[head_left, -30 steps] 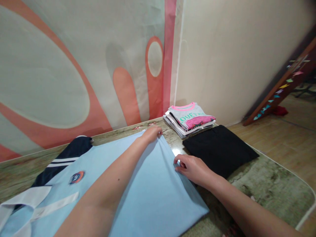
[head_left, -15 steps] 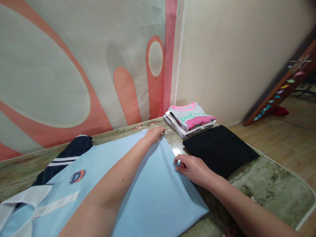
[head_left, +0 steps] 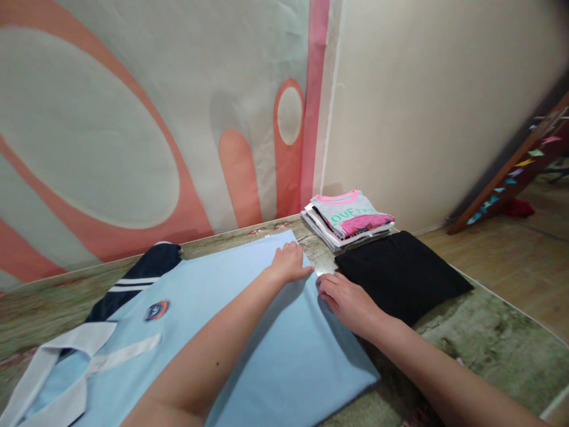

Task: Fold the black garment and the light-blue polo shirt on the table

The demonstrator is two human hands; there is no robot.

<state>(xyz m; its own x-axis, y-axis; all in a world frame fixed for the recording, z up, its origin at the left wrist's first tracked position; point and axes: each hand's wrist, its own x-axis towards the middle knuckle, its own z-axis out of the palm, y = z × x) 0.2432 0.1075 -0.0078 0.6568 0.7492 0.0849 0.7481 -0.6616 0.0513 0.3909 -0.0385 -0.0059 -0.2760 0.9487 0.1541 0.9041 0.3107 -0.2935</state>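
A light blue polo shirt with a white collar, a navy sleeve and a round badge lies flat on the table. My left hand rests palm down on the shirt near its far hem edge, fingers stretched out. My right hand lies at the shirt's right edge, close beside the left hand, fingers curled down onto the fabric rim. Whether it pinches the cloth is not clear.
A folded black garment lies just right of the shirt. Behind it stands a stack of folded shirts, a grey and pink one on top. A painted wall runs along the table's far edge. Wooden floor shows at the right.
My left hand slid back from the shirt's far corner and now lies flat on the fabric. My right hand moved a little up along the edge, nearer the left.
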